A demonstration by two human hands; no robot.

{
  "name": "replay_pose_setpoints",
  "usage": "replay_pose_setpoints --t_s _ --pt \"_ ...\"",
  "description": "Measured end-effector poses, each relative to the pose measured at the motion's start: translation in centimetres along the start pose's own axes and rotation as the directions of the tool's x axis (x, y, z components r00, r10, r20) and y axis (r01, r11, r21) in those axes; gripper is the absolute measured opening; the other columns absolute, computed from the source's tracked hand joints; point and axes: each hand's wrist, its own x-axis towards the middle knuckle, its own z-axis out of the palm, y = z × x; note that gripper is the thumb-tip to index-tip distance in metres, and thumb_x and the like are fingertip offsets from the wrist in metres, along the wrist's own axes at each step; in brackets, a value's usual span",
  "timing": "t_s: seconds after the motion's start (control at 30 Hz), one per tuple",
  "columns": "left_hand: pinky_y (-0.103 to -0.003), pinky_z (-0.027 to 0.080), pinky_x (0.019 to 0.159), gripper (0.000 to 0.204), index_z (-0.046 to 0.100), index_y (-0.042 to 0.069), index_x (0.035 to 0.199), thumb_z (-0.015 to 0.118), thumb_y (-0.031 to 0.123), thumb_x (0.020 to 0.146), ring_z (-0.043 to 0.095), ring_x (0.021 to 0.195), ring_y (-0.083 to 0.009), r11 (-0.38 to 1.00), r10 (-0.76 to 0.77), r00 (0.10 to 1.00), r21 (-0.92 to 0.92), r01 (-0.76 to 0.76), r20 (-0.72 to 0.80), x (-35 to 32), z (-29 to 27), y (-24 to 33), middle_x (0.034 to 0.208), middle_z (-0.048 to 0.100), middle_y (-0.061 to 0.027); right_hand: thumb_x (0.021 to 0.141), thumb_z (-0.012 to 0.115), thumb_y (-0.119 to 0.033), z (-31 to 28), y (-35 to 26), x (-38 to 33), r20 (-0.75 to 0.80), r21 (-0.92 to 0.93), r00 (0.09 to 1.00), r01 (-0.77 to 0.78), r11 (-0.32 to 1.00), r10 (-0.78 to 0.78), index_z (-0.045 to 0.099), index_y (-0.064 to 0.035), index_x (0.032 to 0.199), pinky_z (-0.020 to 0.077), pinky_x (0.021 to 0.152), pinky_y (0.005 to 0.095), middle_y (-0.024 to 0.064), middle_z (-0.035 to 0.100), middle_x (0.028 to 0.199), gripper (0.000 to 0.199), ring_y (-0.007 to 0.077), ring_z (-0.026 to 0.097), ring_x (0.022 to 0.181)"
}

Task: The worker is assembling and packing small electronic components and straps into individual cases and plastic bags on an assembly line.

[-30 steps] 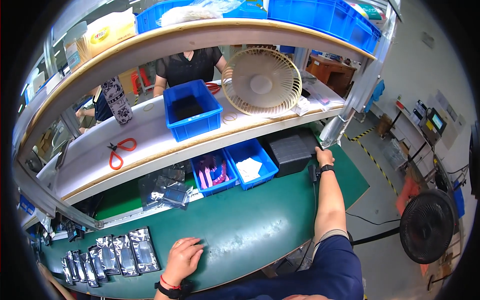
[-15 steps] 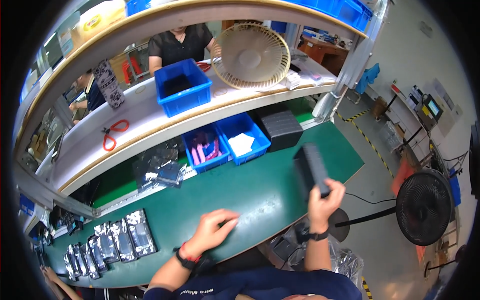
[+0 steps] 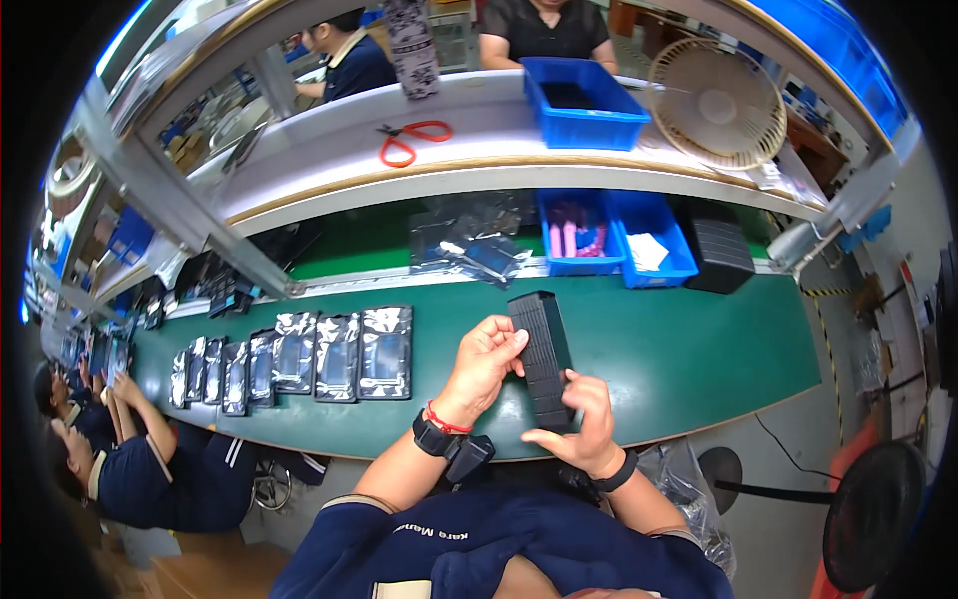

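Observation:
My left hand (image 3: 485, 361) grips a black ribbed block (image 3: 540, 361) that looks like a stack of thin black trays, its thumb laid on the upper left side. The block is held tilted above the green table. At the lower right end of it, my right hand (image 3: 587, 427) is spread, thumb and fingers apart; whether the fingertips touch the block I cannot tell. Left of my hands, several black trays with clear-bagged flat items (image 3: 385, 351) lie in an overlapping row on the table.
A similar black stack (image 3: 720, 250) stands at the back right beside a blue bin with white pieces (image 3: 654, 250) and a blue bin with pink pieces (image 3: 582, 235). Clear bags (image 3: 474, 245) lie behind. Red-handled cutters (image 3: 409, 140) rest on the shelf. Co-workers sit left and opposite.
My view has swung left. The black stack has come from the right to in front of me; my left hand has taken hold of it, and my right hand has loosened its grip.

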Motion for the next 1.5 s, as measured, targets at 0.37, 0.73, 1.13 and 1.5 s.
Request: replay_pose_setpoints --t_s 0.37,0.73,1.13,1.5 --pt "-0.019 0.046 0.050 0.009 0.058 0.001 0.086 0.062 0.009 0.087 0.056 0.063 -0.0050 0.727 0.245 0.946 0.606 -0.324 0.211 -2.8 0.4 2.5 0.075 0.060 -0.0021 0.076 0.075 -0.006 2.5 -0.2 6.9 0.124 0.473 0.662 -0.694 0.543 0.739 0.057 -0.0024 0.075 0.0391 0.053 0.0172 -0.0047 0.052 0.067 0.018 0.0017 0.045 0.060" --pt "-0.019 0.043 0.043 0.013 0.057 0.004 0.080 0.064 0.013 0.086 0.055 0.052 -0.0056 0.797 0.326 0.945 0.549 -0.252 -0.038 -3.5 0.1 5.3 0.066 0.057 -0.0001 0.083 0.067 -0.005 -1.8 4.1 6.1 0.167 0.692 0.463 -0.684 0.231 0.871 0.056 -0.0094 0.071 0.0361 0.053 0.0177 -0.0041 0.056 0.067 0.017 0.0020 0.048 0.059" --pt "-0.022 0.036 0.051 0.025 0.055 0.001 0.073 0.058 0.018 0.091 0.044 0.059 -0.0029 0.560 0.167 0.915 0.728 -0.395 0.367 0.4 4.6 -0.5 0.063 0.050 0.0033 0.088 0.063 -0.014 -2.6 3.2 4.6 0.200 0.513 0.517 -0.779 0.360 0.832 0.055 -0.0073 0.078 0.0349 0.053 0.0170 -0.0075 0.051 0.069 0.015 0.0003 0.043 0.060" --pt "-0.040 0.041 0.049 0.038 0.057 -0.002 0.061 0.060 0.026 0.086 0.054 0.049 -0.0328 0.093 0.267 0.918 0.940 -0.328 0.294 3.6 1.2 -2.1 0.055 0.054 -0.0186 0.089 0.061 -0.014 -9.8 6.2 3.1 0.079 0.549 0.386 -0.787 0.282 0.919 0.058 -0.0091 0.078 0.0323 0.052 0.0163 -0.0069 0.055 0.070 0.013 0.0003 0.042 0.058"
